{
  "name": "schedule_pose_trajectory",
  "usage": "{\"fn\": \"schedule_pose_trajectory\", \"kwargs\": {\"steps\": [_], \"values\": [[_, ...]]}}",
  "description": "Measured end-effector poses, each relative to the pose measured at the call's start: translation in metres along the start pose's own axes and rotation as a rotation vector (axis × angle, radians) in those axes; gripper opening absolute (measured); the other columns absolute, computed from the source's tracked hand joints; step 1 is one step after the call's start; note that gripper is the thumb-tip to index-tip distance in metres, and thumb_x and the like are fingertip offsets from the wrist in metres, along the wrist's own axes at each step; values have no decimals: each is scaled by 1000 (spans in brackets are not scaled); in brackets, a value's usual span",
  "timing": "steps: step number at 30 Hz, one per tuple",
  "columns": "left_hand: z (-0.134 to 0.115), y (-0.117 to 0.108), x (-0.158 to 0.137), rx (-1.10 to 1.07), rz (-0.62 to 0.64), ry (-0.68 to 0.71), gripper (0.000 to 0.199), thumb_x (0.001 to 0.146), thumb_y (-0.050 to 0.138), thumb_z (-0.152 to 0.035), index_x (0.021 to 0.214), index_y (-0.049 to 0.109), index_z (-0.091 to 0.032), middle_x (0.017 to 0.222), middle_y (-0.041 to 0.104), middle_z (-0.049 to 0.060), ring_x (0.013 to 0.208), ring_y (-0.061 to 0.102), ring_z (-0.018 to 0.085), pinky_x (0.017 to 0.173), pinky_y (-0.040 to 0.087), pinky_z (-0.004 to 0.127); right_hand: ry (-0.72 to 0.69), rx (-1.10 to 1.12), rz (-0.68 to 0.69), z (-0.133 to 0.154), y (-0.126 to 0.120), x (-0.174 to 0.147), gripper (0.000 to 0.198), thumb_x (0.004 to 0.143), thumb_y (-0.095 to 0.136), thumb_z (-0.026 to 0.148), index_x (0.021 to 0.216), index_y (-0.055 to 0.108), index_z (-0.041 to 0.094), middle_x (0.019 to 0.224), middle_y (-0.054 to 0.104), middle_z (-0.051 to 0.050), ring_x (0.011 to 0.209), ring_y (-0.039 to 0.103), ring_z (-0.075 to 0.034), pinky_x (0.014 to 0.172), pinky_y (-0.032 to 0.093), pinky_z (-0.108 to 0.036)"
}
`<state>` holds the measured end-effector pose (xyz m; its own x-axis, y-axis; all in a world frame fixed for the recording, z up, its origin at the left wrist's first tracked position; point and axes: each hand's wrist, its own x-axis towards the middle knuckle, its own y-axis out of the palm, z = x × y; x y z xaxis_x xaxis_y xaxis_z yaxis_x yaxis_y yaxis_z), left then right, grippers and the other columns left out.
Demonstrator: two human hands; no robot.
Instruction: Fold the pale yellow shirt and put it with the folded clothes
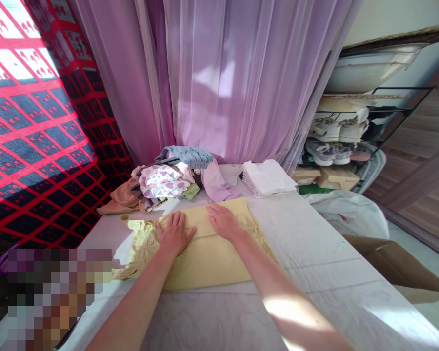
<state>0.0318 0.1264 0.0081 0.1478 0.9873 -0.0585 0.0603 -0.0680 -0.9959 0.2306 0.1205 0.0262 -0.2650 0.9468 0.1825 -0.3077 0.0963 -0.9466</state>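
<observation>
A yellow garment (208,263) lies spread on the table; its left end is gathered and crumpled, with what looks like a button or two. My left hand (174,233) rests palm down on it near the crumpled end, fingers spread. Farther right, my right hand (223,220) lies flat on the upper part of the same garment, fingers stretched toward the left. Neither hand grips the cloth. Beyond them sits a heap of clothes, with a heart-patterned white garment (163,181), a blue-grey garment (190,156) and a pink-lilac garment (217,181).
A stack of folded white cloths (269,178) stands at the table's back right. Purple curtains (219,87) hang behind the table (307,258). To the right are a shoe rack with sneakers (327,152) and an open cardboard box (395,263). The lower left is pixelated.
</observation>
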Motion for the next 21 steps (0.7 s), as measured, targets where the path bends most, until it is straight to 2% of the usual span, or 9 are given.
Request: {"fn": "schedule_pose_trajectory", "kwargs": {"steps": [3, 6, 10, 16, 21], "values": [[1, 0, 0, 12, -5, 4, 68, 93, 26, -61, 149, 32, -23, 161, 22, 9, 147, 18, 33, 110, 13, 71, -11, -6, 99, 12, 20, 19, 46, 99, 32, 35, 140, 47, 19, 151, 42, -8, 139, 34, -19, 113, 24, -38], [1, -2, -2, 26, -15, 13, 67, 93, 26, -60, 149, 33, -23, 161, 22, 9, 147, 18, 32, 110, 15, 70, 83, -43, 127, 5, 28, 18, 50, 100, 29, 42, 143, 43, 19, 156, 34, -10, 143, 25, -21, 115, 18, -44], [0, -5, -4, 41, -4, 5, 67, 93, 27, -61, 149, 34, -25, 161, 21, 10, 147, 18, 34, 111, 15, 68, 214, -87, 150, -19, 25, 7, 58, 99, 26, 47, 148, 35, 17, 159, 23, -12, 145, 18, -25, 116, 13, -51], [-2, -9, -2, 31, 52, -6, 71, 92, 26, -64, 151, 32, -25, 162, 17, 13, 147, 15, 36, 112, 14, 67, 378, -166, 136, -61, 16, -3, 59, 99, 24, 46, 150, 30, 17, 160, 23, -12, 146, 17, -24, 116, 14, -49], [7, -15, 7, 10, 139, -27, 81, 87, 26, -72, 153, 25, -25, 163, 9, 12, 148, 9, 37, 112, 14, 65, 447, -164, 185, -76, 13, -3, 61, 99, 21, 46, 152, 25, 18, 161, 18, -9, 147, 12, -22, 116, 14, -50]]}}
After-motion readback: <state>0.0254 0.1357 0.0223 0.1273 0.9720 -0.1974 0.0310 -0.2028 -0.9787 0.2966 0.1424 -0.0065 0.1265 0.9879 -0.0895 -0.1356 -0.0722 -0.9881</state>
